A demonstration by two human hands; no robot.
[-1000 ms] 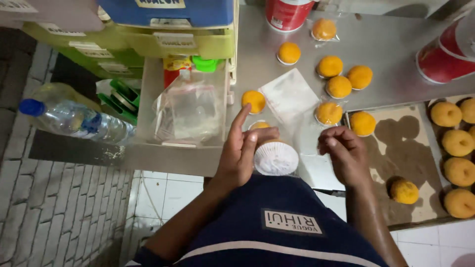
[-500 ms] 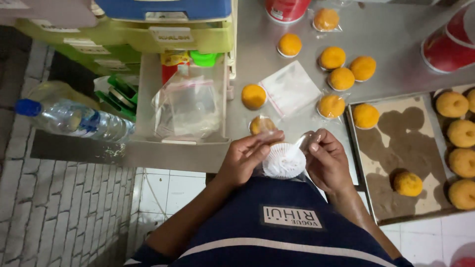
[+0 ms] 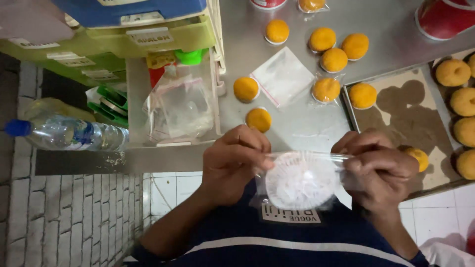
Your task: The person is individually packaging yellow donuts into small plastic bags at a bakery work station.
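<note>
Water bottle, green crates, red tub, baking tray

Clear bag, perhaps holding white liner

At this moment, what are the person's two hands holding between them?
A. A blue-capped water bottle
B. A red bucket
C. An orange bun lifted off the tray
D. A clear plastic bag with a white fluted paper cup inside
D: the left hand and right hand pinch the top edge of the clear plastic bag, with the white paper cup visible inside it.
</note>
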